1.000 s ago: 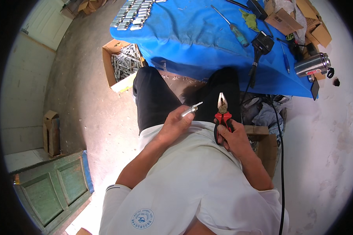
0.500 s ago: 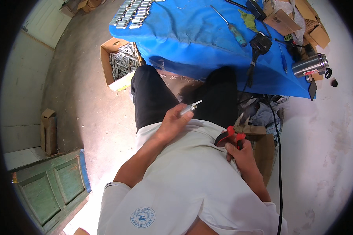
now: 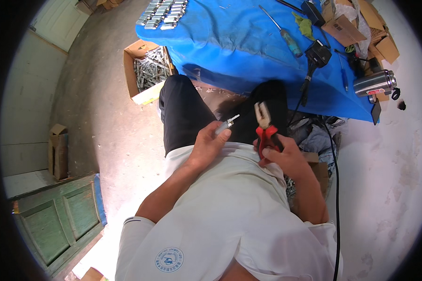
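Note:
My left hand (image 3: 206,145) is closed around a small silvery cylindrical part (image 3: 224,125), held above my lap. A thin, light tip sticks out of the part's upper end, pointing up and to the right; its lower end is hidden by my fingers. A pair of pliers (image 3: 266,130) with red and black handles is gripped in my right hand (image 3: 286,157). The metal jaws point upward, over my right thigh, a little to the right of the part and apart from it.
Beyond my knees stands a table with a blue cover (image 3: 229,44), bearing rows of metal parts (image 3: 163,13), a screwdriver (image 3: 290,42), a black adapter (image 3: 318,54) and a steel flask (image 3: 374,83). A carton of metal pieces (image 3: 132,77) sits left. A black cable (image 3: 336,196) hangs right.
My right hand has moved up and toward the left, bringing the pliers upright near the part. My left hand has hardly moved. The view has shifted slightly.

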A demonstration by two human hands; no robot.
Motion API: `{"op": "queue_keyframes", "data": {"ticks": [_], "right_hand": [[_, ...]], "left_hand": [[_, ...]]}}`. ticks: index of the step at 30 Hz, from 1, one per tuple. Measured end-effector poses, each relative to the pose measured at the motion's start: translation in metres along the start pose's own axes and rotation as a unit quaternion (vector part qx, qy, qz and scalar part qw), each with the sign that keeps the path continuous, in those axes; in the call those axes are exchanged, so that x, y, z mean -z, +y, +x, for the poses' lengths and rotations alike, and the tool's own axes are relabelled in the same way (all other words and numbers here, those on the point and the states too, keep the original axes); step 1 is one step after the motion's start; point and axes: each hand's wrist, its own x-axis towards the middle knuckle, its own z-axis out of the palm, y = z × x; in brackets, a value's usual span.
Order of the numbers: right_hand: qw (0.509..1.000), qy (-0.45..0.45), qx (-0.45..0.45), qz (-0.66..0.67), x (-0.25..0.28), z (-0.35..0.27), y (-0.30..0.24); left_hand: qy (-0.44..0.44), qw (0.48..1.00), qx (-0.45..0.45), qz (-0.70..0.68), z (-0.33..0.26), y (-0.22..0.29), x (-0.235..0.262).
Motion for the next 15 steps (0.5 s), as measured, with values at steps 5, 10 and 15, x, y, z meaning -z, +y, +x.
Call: {"op": "queue_keyframes", "data": {"ticks": [5,10,15], "right_hand": [[0.946,0.057,0.025,-0.319,-0.005,-0.006,0.012],[0.937,0.064,0.049,-0.341,-0.010,0.001,0.015],[0.929,0.060,0.034,-0.364,-0.014,0.004,0.012]], "left_hand": [[0.008,1.000,-0.007,0.007,0.002,-0.002,-0.001],[0.027,0.998,-0.033,0.056,0.003,-0.004,-0.002],[0.037,0.995,-0.053,0.071,0.003,-0.005,-0.001]]}}
